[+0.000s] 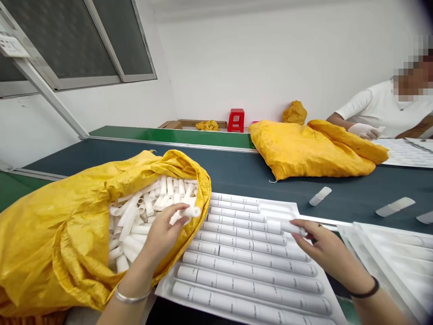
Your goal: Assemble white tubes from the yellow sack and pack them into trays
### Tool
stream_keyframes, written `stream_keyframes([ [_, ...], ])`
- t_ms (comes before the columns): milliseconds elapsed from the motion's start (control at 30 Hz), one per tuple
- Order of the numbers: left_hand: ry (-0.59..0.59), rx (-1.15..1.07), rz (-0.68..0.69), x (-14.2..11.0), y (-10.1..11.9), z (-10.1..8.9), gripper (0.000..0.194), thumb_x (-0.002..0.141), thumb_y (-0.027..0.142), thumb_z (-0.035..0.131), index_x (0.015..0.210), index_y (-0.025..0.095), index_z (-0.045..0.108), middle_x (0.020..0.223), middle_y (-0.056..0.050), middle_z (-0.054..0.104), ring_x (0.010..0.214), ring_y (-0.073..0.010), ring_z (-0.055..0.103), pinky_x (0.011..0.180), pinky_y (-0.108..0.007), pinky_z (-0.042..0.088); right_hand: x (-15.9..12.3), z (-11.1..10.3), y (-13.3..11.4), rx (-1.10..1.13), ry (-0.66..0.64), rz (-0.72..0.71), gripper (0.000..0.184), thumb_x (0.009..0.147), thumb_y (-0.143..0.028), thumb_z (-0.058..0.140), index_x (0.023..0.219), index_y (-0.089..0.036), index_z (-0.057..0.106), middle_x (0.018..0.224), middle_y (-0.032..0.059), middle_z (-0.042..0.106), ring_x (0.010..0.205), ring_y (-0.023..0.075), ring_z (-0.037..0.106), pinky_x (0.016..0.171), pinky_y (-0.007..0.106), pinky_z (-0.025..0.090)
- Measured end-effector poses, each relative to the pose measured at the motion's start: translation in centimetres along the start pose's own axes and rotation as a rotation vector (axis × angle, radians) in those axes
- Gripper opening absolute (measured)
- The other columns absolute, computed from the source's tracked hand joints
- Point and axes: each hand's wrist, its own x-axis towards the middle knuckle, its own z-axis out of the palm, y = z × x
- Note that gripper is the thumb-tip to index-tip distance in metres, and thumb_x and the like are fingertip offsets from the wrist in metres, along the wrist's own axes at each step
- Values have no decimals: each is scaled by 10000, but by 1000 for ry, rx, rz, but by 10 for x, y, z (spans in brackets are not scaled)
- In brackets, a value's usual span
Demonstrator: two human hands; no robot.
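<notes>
My left hand (167, 230) pinches a short white plastic tube (192, 211) by the rim of an open yellow woven sack (77, 198). Many loose white tubes (149, 210) fill the sack's mouth. Over the far right part of a white grooved tray (280, 207), my right hand (320, 246) has its thumb and fingers closed on another white tube (292, 227), at the end of a row. Printed white tubes (246, 257) lie end to end in the tray's grooves.
A dark conveyor belt (233, 169) runs behind the tray, with a second yellow sack (311, 149) and several translucent tubes (320, 196) on it. More white trays (399, 266) are stacked at right. Across the belt, a person (372, 108) wears a white glove. A red stool (236, 120) stands behind.
</notes>
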Motion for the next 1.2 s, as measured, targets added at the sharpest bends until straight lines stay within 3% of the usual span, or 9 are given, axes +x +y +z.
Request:
stream_keyframes([
  [100, -136, -192, 270, -20, 33, 21, 225, 888, 305, 525, 1097, 244, 580, 1099, -28, 632, 1054, -182, 577, 940, -304, 450, -4, 8, -52, 322, 59, -177, 291, 900, -327, 511, 1171, -241, 573, 1070, 65, 650, 847, 173, 639, 733, 277, 539],
  [200, -258, -197, 396, -32, 56, 35, 231, 909, 257, 503, 1134, 249, 554, 1099, -38, 607, 1039, -180, 566, 892, -295, 472, -1, 16, -86, 546, 105, -266, 270, 899, -253, 544, 1169, -273, 553, 1033, 38, 652, 882, 156, 637, 737, 241, 546],
  [300, -253, -166, 458, -36, 63, 38, 280, 923, 228, 490, 1199, 268, 513, 1132, -33, 595, 1064, -175, 556, 923, -301, 454, 3, 12, -93, 506, 159, -401, 301, 882, -179, 580, 1159, -297, 575, 1063, 30, 643, 990, 158, 615, 821, 241, 531],
  [400, -252, -135, 526, -38, 63, 35, 321, 927, 207, 492, 1238, 290, 490, 1139, -23, 595, 1072, -166, 555, 949, -302, 440, 3, 4, -92, 401, 130, -534, 360, 886, -116, 548, 1206, -280, 570, 1139, 57, 606, 1084, 167, 578, 922, 268, 498],
  [533, -266, -131, 585, -41, 66, 33, 338, 931, 197, 489, 1264, 256, 483, 1066, -42, 610, 993, -163, 579, 882, -296, 478, 1, 0, -92, 364, 105, -576, 394, 900, -103, 504, 1262, -259, 524, 1152, 77, 589, 1094, 169, 569, 929, 277, 491],
  [700, -114, -87, 732, -43, 72, 34, 384, 905, 103, 503, 1278, 191, 484, 1036, -74, 610, 962, -177, 567, 858, -323, 485, 0, 3, -91, 424, 113, -473, 293, 899, -193, 551, 1181, -273, 558, 1030, 45, 653, 936, 164, 617, 795, 261, 519],
  [900, 68, 47, 936, -43, 70, 35, 541, 838, -25, 528, 1341, 162, 455, 1042, -98, 624, 914, -200, 551, 818, -371, 484, -2, 5, -94, 676, -69, -172, 234, 913, -335, 531, 1084, -206, 624, 830, 40, 659, 697, 132, 615, 639, 245, 523],
  [1100, 56, 70, 958, -42, 69, 37, 530, 840, -13, 540, 1337, 154, 457, 1033, -96, 634, 912, -201, 557, 815, -366, 492, 0, 4, -98, 874, -227, 75, 348, 907, -464, 500, 968, -150, 637, 688, 35, 628, 572, 110, 573, 539, 218, 500],
  [1200, -19, 44, 831, -42, 71, 39, 408, 885, 92, 530, 1288, 143, 490, 989, -95, 642, 887, -202, 580, 799, -357, 503, 2, 5, -95, 790, -189, 10, 317, 930, -422, 472, 1050, -166, 615, 743, 45, 638, 625, 129, 592, 581, 249, 515],
])
